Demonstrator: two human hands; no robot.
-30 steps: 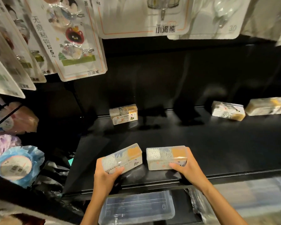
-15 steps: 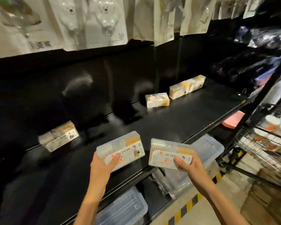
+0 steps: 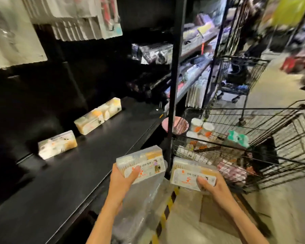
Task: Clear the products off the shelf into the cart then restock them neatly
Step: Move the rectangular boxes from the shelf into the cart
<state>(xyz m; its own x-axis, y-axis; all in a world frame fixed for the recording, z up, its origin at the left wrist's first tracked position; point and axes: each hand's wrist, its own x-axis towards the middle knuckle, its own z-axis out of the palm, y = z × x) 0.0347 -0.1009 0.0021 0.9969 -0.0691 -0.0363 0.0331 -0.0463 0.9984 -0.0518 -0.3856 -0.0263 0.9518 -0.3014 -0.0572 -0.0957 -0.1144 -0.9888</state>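
Since a moment ago I have turned right, away from the shelf (image 3: 88, 173), and the cart (image 3: 253, 138) that sat at the far right now fills the right side of my view. Both boxes have come off the shelf's front edge with me. My left hand (image 3: 120, 180) grips the left box (image 3: 141, 164), thumb curled over its label, just past the shelf's front edge near its right end. My right hand (image 3: 213, 185) grips the right box (image 3: 192, 173) the same way, fingers clamped round its near side, held in the air just before the cart's near corner. Three more boxes (image 3: 57, 144) stand along the shelf's back edge. The cart already holds blurred packs and round tubs (image 3: 201, 127).
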